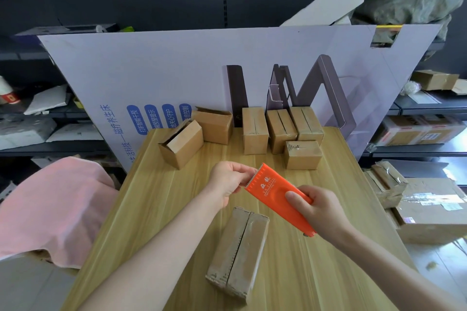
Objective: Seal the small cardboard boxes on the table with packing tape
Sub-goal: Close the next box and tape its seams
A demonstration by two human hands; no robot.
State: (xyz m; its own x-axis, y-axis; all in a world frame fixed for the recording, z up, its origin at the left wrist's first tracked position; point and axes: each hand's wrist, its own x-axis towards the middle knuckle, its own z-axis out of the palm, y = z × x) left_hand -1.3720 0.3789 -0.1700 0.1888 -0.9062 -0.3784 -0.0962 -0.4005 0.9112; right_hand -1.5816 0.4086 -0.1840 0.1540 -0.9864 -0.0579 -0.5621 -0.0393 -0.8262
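1. wooden table (164, 209) stood before a big pale board (177, 70) propped on edge, with dark shelves behind.
2. my right hand (318, 209) gripped the orange tape dispenser (275, 192) above the table, thumb on its top face and fingers curled underneath.
3. my left hand (230, 179) pinched at its toothed far-left end, thumb and forefinger pressed together; i could not tell whether any tape was between them.
4. the unsealed box (238, 252) lay between my forearms, just nearer than both hands. its long axis and open seam ran near to far, leaning slightly right.
5. i judged the dispenser lay crosswise to that seam and needed turning, with the left hand's pinch nearer the box's far end.
6. other small boxes (255, 130) sat along the far edge, well apart.
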